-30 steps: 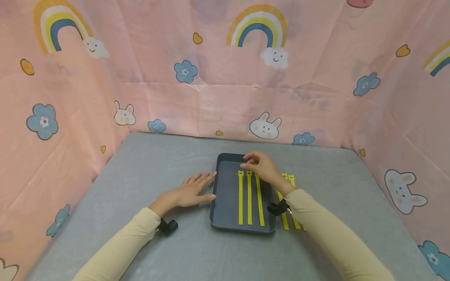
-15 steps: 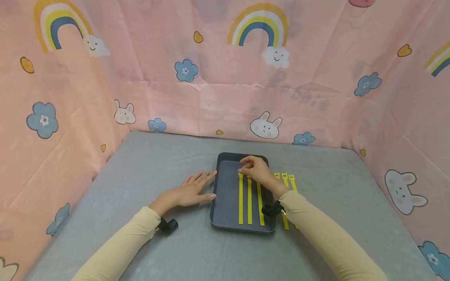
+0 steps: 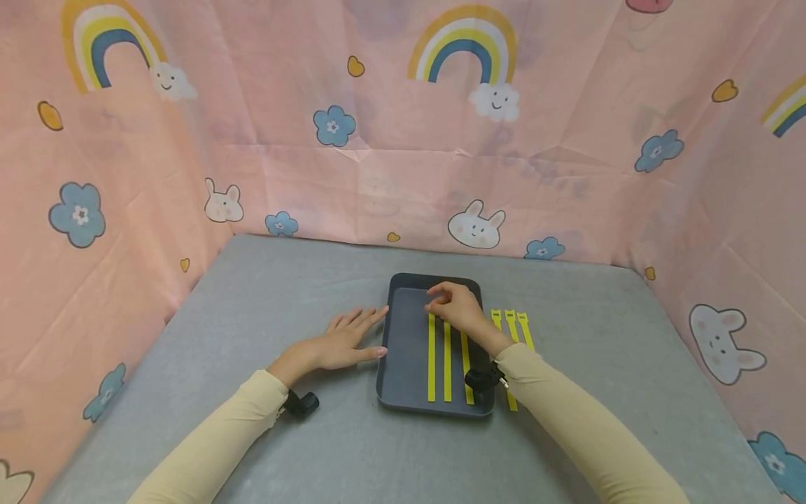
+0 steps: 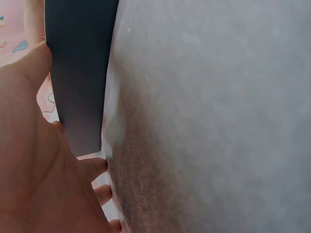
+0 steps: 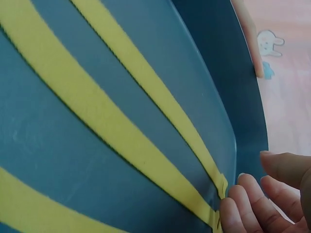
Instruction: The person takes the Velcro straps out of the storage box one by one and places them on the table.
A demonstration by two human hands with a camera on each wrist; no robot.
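Note:
Three yellow hook-and-loop cable ties lie lengthwise in a dark grey tray (image 3: 401,357): a left tie (image 3: 431,360), a middle tie (image 3: 448,360) and a right tie (image 3: 467,364). My right hand (image 3: 460,308) hovers over their slotted heads and covers them in the head view. In the right wrist view its fingers (image 5: 252,201) bend loosely beside the heads of two ties, the thumb apart from them, and nothing shows between. With spread, straight fingers, my left hand (image 3: 336,344) rests at the tray's left side, its thumb and forefinger touching the wall (image 4: 80,77).
More yellow cable ties (image 3: 511,317) lie on the grey table (image 3: 302,280) just right of the tray, partly hidden by my right forearm. A pink printed cloth (image 3: 378,175) surrounds the table at the back and both sides. Each wrist wears a black camera mount (image 3: 302,404).
My right hand has shifted slightly left and toward me, from above the ties' heads to over them. The ties in the tray and my left hand stay in place.

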